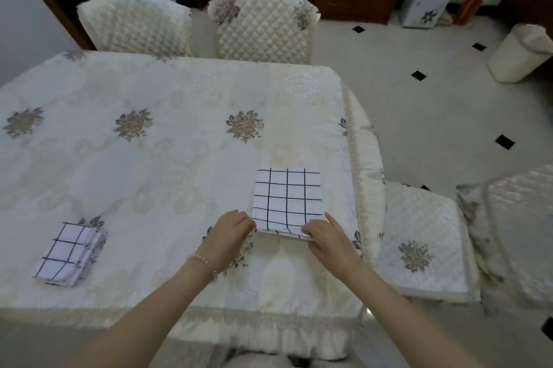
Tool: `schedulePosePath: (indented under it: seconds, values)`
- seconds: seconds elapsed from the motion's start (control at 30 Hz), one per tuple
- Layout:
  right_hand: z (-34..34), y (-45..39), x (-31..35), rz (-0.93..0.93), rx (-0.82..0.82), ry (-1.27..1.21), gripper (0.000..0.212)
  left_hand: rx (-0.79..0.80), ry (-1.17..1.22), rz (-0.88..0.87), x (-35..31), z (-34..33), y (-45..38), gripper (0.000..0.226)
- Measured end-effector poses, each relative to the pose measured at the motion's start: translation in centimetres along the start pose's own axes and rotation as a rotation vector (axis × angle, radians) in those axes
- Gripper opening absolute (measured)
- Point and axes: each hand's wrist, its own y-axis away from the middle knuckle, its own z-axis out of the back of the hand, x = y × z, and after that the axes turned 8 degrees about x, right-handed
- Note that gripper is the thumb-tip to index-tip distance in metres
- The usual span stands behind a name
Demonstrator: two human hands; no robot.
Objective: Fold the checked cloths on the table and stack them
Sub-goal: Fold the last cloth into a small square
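A white cloth with a dark grid (pixel 287 197) lies folded into a rectangle on the right part of the table (pixel 167 158). My left hand (pixel 229 231) pinches its near left corner. My right hand (pixel 324 236) pinches the near right edge, where the layers lift slightly off the table. A stack of folded checked cloths (pixel 70 251) sits near the table's front left edge, apart from both hands.
The table wears a cream quilted cover with flower motifs. Two padded chairs (pixel 263 23) stand at the far side, another chair (pixel 425 242) at the right. A pale bin (pixel 520 52) stands on the tiled floor at far right.
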Motion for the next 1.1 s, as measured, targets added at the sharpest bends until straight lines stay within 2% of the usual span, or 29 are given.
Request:
schedulePosePath:
  seconds: [0.07,0.17,0.27,0.33,0.4,0.43,0.53,0.7,0.8,0.9,1.1]
  values:
    - [0.6,0.5,0.5,-0.089,-0.131,-0.120,0.012,-0.061,0.134,0.027,-0.8,1.1,1.2,0.005]
    - [1.9,0.8,1.7,-0.190,-0.145,-0.396,0.009,-0.034,0.355,0.183,-1.7,2.3,3.3,0.025]
    - [2.7,0.4,2.3,-0.208,-0.064,-0.485,0.016,0.157,0.463,0.329,-0.8,1.1,3.9,0.055]
    - [2.8,0.0,2.1,-0.244,-0.026,-0.525,0.020,0.215,0.583,0.453,-0.5,0.1,3.3,0.047]
    - [2.9,-0.6,2.0,-0.305,-0.024,-0.586,0.021,0.157,0.712,0.575,-0.9,-0.5,2.2,0.024]
    - [2.9,-1.0,2.0,-0.343,-0.039,-0.629,0.021,0.119,0.737,0.623,-1.1,-0.6,1.6,0.022]
    - [3.0,-2.4,2.2,-0.445,-0.138,-0.734,0.021,0.017,0.728,0.696,-1.2,-1.4,0.5,0.044]
    - [2.8,-5.6,2.0,-0.505,-0.229,-0.702,0.032,-0.058,0.698,0.854,-0.5,-2.3,-1.1,0.036]
    - [2.3,-7.6,1.5,-0.531,-0.200,-0.620,0.038,-0.082,0.634,0.892,0.5,-3.1,-1.8,0.035]
    - [1.9,-8.9,1.1,-0.552,-0.158,-0.533,0.043,-0.012,0.541,0.901,1.3,-4.0,-2.2,0.038]
    - [1.1,-10.1,0.5,-0.585,-0.113,-0.393,0.042,0.024,0.425,0.867,2.0,-4.5,-2.6,0.048]
